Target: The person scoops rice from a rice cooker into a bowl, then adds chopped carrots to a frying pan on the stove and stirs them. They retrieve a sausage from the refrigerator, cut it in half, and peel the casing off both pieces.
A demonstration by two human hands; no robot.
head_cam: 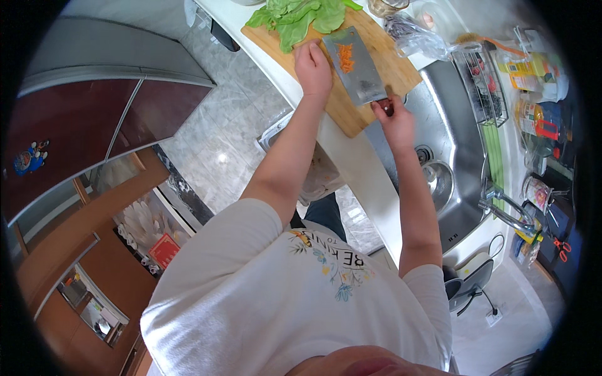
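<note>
My right hand [395, 122] grips the dark wooden handle of a cleaver [362, 77], whose broad blade lies flat over a wooden cutting board [395, 61]. Shredded orange vegetable [345, 58] rests in a small heap on the blade. My left hand [313, 68] is at the board's left side, beside the blade's far left corner, its fingers curled; whether it holds anything cannot be told. Just beyond it, large green leaves [301, 19] lie on the far part of the board and hang slightly over its left edge.
Right of the board is a steel sink [461, 141] with a metal bowl [437, 183] and a faucet [505, 207]. A wire rack [479, 89], plastic bags [418, 40] and bottles [526, 70] stand behind it. A bin [322, 176] sits below the counter edge.
</note>
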